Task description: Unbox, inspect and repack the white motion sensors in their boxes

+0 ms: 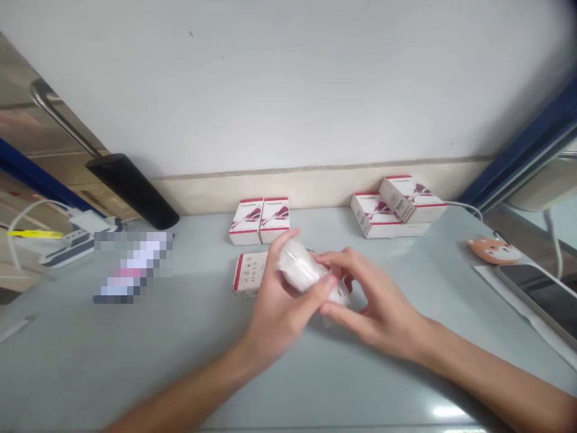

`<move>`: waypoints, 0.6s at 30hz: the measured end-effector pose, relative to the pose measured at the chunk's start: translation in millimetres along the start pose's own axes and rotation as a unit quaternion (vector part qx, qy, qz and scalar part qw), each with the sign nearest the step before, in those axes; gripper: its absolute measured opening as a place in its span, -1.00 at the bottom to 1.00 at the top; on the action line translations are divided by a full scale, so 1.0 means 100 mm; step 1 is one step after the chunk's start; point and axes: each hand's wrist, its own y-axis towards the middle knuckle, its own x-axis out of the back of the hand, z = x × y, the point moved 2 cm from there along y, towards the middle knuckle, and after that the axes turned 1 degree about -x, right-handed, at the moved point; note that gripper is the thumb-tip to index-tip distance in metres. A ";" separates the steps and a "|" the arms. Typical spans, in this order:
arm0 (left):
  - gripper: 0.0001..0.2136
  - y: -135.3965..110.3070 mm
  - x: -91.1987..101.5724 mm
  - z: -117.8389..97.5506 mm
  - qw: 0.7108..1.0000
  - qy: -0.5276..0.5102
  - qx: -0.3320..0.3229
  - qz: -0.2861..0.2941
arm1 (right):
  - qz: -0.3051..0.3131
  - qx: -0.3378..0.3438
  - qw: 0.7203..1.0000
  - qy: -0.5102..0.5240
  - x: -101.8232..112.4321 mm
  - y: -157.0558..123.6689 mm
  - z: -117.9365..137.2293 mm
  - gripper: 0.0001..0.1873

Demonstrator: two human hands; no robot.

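Clasping white bundle: left fingers partly curled round, right fingers pinching lower end.

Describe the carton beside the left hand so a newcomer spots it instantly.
On the grey table, find the left hand. The white carton is partly hidden behind it. Unlike the two cartons farther back, its visible face shows small black symbols, no large red graphic.

Left grip and right grip curl close together, both forearms angling inward.
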 end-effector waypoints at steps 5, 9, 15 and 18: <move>-0.65 0.12 0.09 -0.03 0.991 -0.107 0.055 -0.059 | -0.037 0.018 0.999 0.009 0.02 0.03 -0.06 -0.33; -0.77 0.14 0.10 -0.01 0.984 -0.145 0.092 -0.052 | -0.037 0.087 0.987 -0.129 -0.01 0.00 -0.03 -0.26; -0.75 0.13 0.06 0.00 0.980 -0.155 0.122 -0.032 | -0.091 0.140 0.968 -0.189 0.03 -0.03 0.00 -0.69; -0.73 0.16 0.05 -0.04 0.984 -0.147 0.102 -0.010 | -0.117 0.158 0.969 -0.153 0.09 -0.01 0.01 -0.69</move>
